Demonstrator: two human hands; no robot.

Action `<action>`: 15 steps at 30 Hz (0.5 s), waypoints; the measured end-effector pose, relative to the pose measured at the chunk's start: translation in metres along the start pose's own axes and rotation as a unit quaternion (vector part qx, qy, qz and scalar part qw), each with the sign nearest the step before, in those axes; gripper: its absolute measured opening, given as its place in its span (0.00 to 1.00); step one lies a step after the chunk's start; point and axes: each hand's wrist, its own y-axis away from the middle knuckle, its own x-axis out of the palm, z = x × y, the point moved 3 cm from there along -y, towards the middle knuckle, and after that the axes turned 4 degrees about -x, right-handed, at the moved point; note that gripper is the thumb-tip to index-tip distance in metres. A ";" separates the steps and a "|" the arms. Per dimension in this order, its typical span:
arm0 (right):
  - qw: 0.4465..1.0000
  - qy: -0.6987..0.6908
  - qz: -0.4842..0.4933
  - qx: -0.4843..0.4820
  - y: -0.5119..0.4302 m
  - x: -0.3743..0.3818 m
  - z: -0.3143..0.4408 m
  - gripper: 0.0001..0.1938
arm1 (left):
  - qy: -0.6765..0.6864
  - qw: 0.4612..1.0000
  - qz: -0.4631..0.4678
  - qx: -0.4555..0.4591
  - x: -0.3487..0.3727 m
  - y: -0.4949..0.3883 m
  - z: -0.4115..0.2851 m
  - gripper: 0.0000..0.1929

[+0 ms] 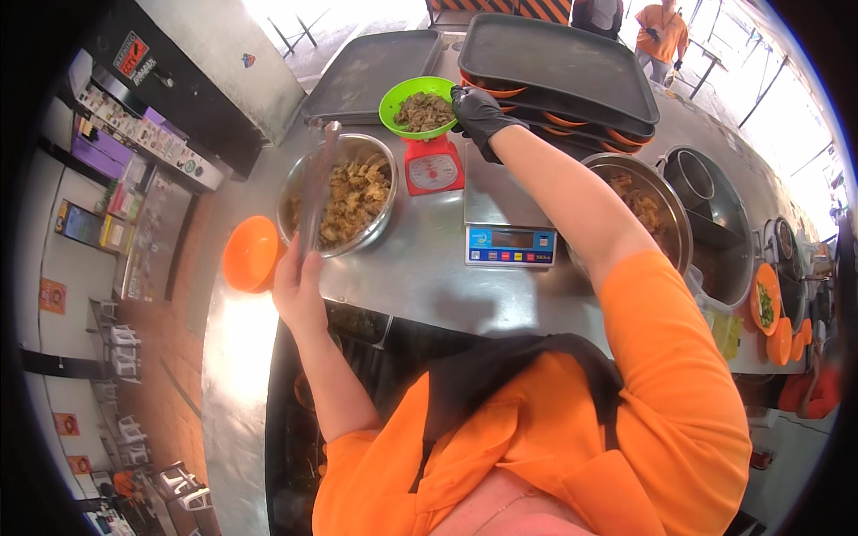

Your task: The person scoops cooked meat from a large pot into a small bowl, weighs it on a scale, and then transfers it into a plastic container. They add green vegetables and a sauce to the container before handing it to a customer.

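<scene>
My bare left hand [300, 288] is closed around a long, shiny pair of tongs [318, 181], slightly blurred. They reach over a steel bowl [391, 221] of browned, shredded food [355, 197]. In a black glove, my right hand [484, 117] grips the right rim of a green bowl [402, 87]. Chopped brown meat [425, 112] lies inside it. The green bowl sits on top of a small red dial scale [434, 167]. An orange bowl [251, 254] stands beside my left hand. Under my right forearm is a digital scale [511, 246] with a steel platform.
Dark trays [556, 60] are stacked with orange bowls [566, 119] between them; more trays [375, 70] lie left. Right are a second steel bowl [677, 234] of food, a round sink-like basin [734, 268] and an orange bowl of greens [764, 301]. A person [663, 33] stands beyond the counter.
</scene>
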 end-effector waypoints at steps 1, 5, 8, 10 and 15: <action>1.000 -0.003 0.003 0.015 -0.002 0.005 -0.004 0.25 | 0.013 1.000 -0.007 -0.009 -0.003 0.000 0.003 0.22; 0.998 -0.013 0.016 0.055 -0.002 0.017 -0.003 0.25 | 0.021 0.999 -0.027 -0.030 -0.016 0.000 0.016 0.21; 0.998 -0.017 0.003 0.066 -0.006 0.023 -0.008 0.26 | 0.026 0.999 -0.035 -0.029 -0.018 -0.002 0.025 0.21; 0.998 -0.008 -0.009 0.062 -0.013 0.027 -0.020 0.26 | 0.036 0.998 -0.036 -0.038 -0.016 -0.003 0.026 0.21; 0.998 -0.016 0.015 0.053 -0.022 0.034 -0.042 0.25 | 0.039 0.998 -0.041 -0.042 -0.011 -0.004 0.028 0.22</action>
